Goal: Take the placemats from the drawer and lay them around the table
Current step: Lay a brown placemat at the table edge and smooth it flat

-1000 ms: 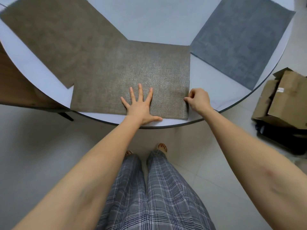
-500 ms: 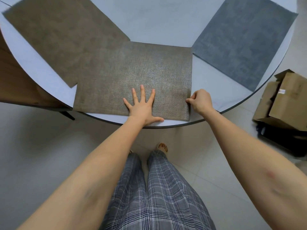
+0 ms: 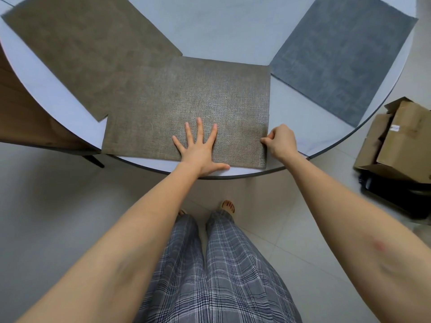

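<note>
**Squaring the near mat to the rim**

The near mat [image 3: 186, 108] lies flat on the round surface [image 3: 224, 31], its front edge close to the rim and its left far corner overlapping the brown mat [image 3: 88, 52] at the left. A grey mat [image 3: 345, 54] lies apart at the right, its corner just beside the near mat's far right corner. The left hand [image 3: 200, 148] is spread open, palm pressed on the mat near its front edge. The right hand [image 3: 281, 141] is curled, its fingertips pinching the mat's right edge.

The step in hand appears to be the final alignment. It is best done with the left palm kept light, so that the mat can slide instead of buckling, while the right edge is drawn a little to the right to clear the overlap. The gaps to both neighbours should be evened, and the front edge kept inside the rim so nothing overhangs. The pinch should be released only once the mat lies flat.
</note>
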